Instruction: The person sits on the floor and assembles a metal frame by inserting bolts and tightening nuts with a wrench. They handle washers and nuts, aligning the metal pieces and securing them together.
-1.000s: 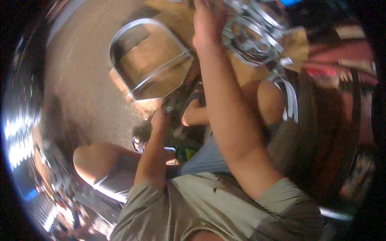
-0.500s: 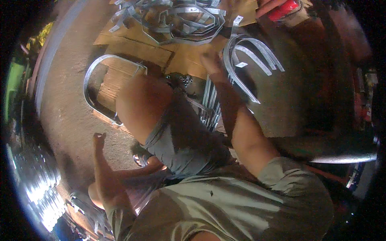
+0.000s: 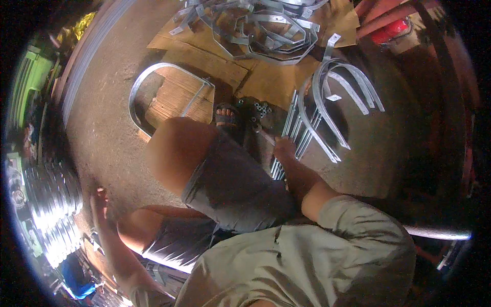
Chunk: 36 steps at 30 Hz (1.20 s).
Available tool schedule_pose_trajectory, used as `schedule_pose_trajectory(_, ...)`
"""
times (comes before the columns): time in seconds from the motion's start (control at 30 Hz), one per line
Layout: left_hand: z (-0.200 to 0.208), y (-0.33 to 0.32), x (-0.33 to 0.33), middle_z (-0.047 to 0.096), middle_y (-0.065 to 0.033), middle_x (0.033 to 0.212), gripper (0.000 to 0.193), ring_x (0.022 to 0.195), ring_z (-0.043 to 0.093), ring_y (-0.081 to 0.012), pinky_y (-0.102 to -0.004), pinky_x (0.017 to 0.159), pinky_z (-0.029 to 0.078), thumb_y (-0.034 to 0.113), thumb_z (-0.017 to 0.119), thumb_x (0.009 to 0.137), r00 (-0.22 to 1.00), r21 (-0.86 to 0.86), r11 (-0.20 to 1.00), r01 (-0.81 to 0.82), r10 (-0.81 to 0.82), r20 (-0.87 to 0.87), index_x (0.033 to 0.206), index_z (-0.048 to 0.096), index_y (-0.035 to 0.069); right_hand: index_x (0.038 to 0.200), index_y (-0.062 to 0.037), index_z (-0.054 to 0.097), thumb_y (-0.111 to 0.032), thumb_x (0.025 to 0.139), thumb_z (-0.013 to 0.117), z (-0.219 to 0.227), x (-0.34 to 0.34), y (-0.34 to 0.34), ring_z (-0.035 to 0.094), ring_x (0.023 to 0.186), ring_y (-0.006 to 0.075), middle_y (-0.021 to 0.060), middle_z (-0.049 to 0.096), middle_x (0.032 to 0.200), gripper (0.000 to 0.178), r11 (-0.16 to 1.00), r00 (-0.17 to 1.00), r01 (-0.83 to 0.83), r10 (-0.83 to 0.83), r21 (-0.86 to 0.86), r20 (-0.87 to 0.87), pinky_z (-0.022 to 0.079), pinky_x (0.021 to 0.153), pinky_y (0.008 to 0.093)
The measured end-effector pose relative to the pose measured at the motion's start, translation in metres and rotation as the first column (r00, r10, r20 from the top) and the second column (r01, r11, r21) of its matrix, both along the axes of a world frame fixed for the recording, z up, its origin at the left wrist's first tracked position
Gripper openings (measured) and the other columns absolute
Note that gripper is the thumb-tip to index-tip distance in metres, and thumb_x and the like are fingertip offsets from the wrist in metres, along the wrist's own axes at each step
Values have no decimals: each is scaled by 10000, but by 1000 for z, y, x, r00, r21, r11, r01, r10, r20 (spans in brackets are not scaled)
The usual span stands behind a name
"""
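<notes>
My right hand (image 3: 285, 149) is closed around the handle of a wrench (image 3: 266, 136), whose head points toward a scatter of small nuts (image 3: 263, 108) near my sandalled foot. Beneath and beside that hand lies a bundle of long metal rods (image 3: 292, 127). Away from the work, my left hand (image 3: 100, 200) hangs over the floor with its fingers apart, nearest to a stack of shiny metal hoops (image 3: 53, 197). In front of my knee, a U-shaped metal band (image 3: 134, 97) with a rod across its end rests on cardboard.
Curved flat metal straps (image 3: 327, 130) lie to the right of the rods. At the back, a pile of bent angular metal bands (image 3: 276, 56) sits on cardboard (image 3: 204, 64). A red cylinder-like object (image 3: 391, 31) stands at the far right. Long metal bars (image 3: 97, 51) run along the left.
My right hand has drawn back from beside the curved straps toward me and now shows the wrench. My left hand has moved outward to the left. The view has shifted too.
</notes>
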<state>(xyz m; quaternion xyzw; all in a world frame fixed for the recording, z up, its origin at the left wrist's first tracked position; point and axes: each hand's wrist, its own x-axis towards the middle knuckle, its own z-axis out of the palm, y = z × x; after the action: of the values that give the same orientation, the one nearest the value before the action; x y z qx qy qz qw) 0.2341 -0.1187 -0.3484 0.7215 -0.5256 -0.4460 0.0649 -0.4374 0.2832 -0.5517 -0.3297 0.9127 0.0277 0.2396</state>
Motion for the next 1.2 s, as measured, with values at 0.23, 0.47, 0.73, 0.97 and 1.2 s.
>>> schedule_pose_trajectory(0.23, -12, 43, -50, 613, -68, 947, 275, 717, 618, -191, -247, 512, 455, 273, 664, 925, 967, 246, 969, 27, -88, 238, 1127, 571, 111, 1050, -111, 674, -227, 832, 615, 21, -10, -18, 620, 1044, 364, 185, 632, 1061, 254, 995, 988, -63, 51, 82, 147, 506, 900, 484)
schedule_pose_trajectory(0.47, -12, 24, -79, 571, 2, 761, 175, 599, 568, -122, -245, 481, 413, 306, 632, 916, 973, 269, 953, 142, -185, 140, 977, 547, 166, 952, -75, 648, -239, 835, 662, -13, -12, -14, 676, 827, 316, 174, 670, 895, 203, 951, 893, -266, 305, -159, 332, 531, 793, 436)
schedule_pose_trajectory(0.73, -61, -10, -57, 564, 13, 710, 158, 517, 495, -98, -270, 424, 390, 259, 615, 903, 999, 150, 988, 18, -26, 45, 977, 528, 150, 871, -88, 594, -167, 874, 652, -3, -51, -26, 622, 712, 233, 93, 607, 775, 98, 722, 824, 395, -5, -568, 566, 513, 624, 407)
schedule_pose_trajectory(0.97, -14, -4, -122, 635, -80, 665, 221, 601, 639, -202, -382, 534, 509, 280, 666, 855, 845, 172, 904, 391, -426, 324, 898, 656, 63, 885, -81, 590, -202, 886, 644, 99, -87, -33, 614, 720, 225, 88, 608, 790, 133, 444, 677, 728, -339, -523, 653, 510, 640, 399)
schedule_pose_trajectory(1.2, 5, 4, -129, 663, -114, 689, 274, 624, 668, -241, -416, 593, 538, 297, 636, 883, 775, 128, 850, 511, -520, 360, 880, 680, 26, 900, -74, 586, -237, 897, 637, 167, -106, -52, 607, 729, 216, 82, 608, 806, 171, 249, 655, 756, -313, -606, 688, 507, 656, 392)
